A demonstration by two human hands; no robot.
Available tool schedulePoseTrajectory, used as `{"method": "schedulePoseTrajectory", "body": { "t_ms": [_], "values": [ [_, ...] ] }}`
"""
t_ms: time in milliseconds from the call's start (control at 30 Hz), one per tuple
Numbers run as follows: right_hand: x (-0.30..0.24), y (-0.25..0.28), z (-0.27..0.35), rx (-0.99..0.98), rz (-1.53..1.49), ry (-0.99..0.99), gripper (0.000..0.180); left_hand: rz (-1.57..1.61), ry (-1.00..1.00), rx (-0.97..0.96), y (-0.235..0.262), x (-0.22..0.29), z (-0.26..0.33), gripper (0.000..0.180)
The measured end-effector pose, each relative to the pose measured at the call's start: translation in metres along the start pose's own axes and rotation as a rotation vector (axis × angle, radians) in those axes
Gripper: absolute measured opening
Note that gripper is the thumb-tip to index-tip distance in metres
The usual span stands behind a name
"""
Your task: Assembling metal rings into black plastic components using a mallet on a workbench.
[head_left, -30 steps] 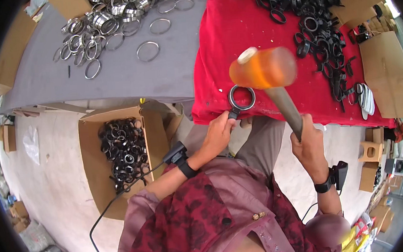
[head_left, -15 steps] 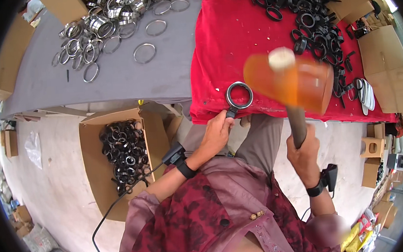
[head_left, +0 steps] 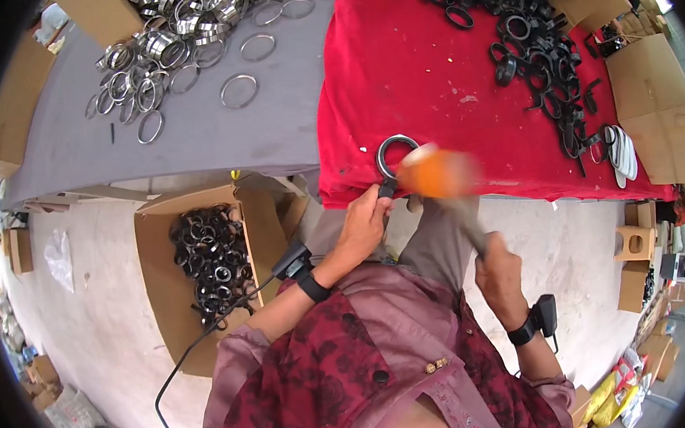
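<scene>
My left hand is closed round the short handle of a black ring with a silvery metal band set in it. The ring rests at the near edge of the red cloth. My right hand grips a mallet by its grey handle. The mallet's amber head is smeared by motion and overlaps the right side of the ring; whether the two touch I cannot tell.
Shiny metal rings lie heaped on the grey cloth at the far left. Black handled rings are piled at the far right, near white gloves. An open cardboard box of similar black rings stands at lower left.
The mallet has swung down and to the left, from above the red cloth onto the ring's right side. My right hand has lowered with it. My left hand keeps its hold.
</scene>
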State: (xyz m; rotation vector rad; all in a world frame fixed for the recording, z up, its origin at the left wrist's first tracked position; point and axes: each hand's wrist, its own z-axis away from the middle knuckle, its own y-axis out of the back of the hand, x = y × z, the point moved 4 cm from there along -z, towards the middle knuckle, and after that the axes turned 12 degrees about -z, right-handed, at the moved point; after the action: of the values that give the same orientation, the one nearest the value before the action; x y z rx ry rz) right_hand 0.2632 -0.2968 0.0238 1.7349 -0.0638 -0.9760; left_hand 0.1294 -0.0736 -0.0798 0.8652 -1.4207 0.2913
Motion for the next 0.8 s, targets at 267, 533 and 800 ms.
{"method": "schedulePoseTrajectory", "body": {
  "t_ms": [267, 533, 800],
  "values": [
    [-0.031, 0.032, -0.014, 0.47, -0.196, 0.092, 0.02, -0.021, 0.025, 0.018, 0.004, 0.0, 0.003, 0.023],
    [0.021, 0.012, -0.012, 0.204, -0.286, -0.239, 0.024, -0.028, 0.022, -0.002, 0.005, -0.001, 0.001, 0.023],
    [-0.028, 0.034, -0.062, 0.401, -0.367, -0.006, 0.021, 0.003, 0.011, -0.014, 0.002, 0.0, -0.001, 0.023]
  ]
}}
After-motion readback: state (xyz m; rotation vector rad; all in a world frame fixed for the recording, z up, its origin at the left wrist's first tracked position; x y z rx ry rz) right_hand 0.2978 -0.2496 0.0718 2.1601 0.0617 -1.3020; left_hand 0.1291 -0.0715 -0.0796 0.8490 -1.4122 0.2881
